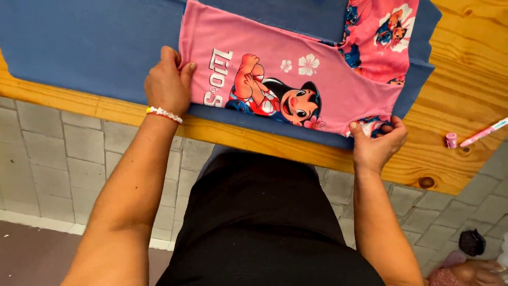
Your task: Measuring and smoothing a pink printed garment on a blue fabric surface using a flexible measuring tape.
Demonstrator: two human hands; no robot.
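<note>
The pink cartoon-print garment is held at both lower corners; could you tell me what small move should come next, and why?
Probably draw the pink garment flat on the blue cloth: the left hand presses one corner, the right hand pinches the other, where fabric bunches.

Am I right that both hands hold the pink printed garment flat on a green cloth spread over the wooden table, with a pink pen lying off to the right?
Not quite: the cloth under the pink printed garment is blue, not green, as the head view shows. The rest stands: left hand and right hand hold it on the wooden table, with the pink pen to the right.
</note>
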